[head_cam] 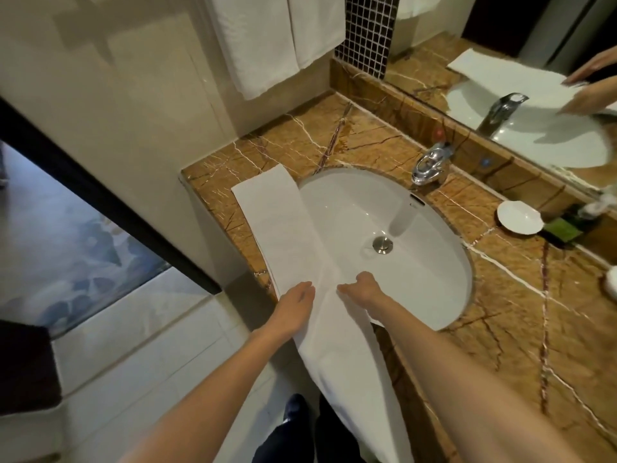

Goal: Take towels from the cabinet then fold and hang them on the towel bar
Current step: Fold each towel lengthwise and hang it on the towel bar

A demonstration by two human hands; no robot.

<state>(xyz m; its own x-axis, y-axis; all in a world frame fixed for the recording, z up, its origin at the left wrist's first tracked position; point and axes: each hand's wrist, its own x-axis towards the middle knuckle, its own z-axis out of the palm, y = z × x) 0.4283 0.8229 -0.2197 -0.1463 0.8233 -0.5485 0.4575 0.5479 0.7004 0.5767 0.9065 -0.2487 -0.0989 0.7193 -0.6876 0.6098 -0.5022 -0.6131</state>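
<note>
**Left hand and right hand side by side on a long white towel**

Left hand lies flat on the towel, fingers straight and together, pointing away from the person. Right hand sits just beside it, a narrow gap of cloth between them; its fingers look bent down onto the cloth, and I cannot tell whether they pinch it or only press.

The towel is folded into a long narrow strip. Its near end hangs off the front edge of the brown marble counter toward the floor. From there its long axis runs up and to the left, under both hands, to a squared far end near the counter's back-left corner by the wall. The strip follows the left rim of the white oval sink, and its right edge overlaps the basin.

Farther on, a metal drain plug sits in the basin's bottom and a chrome faucet stands behind the bowl. A small white dish rests on the counter to the right. Two hung towels drape down the wall at far left, beside the mirror.
</note>
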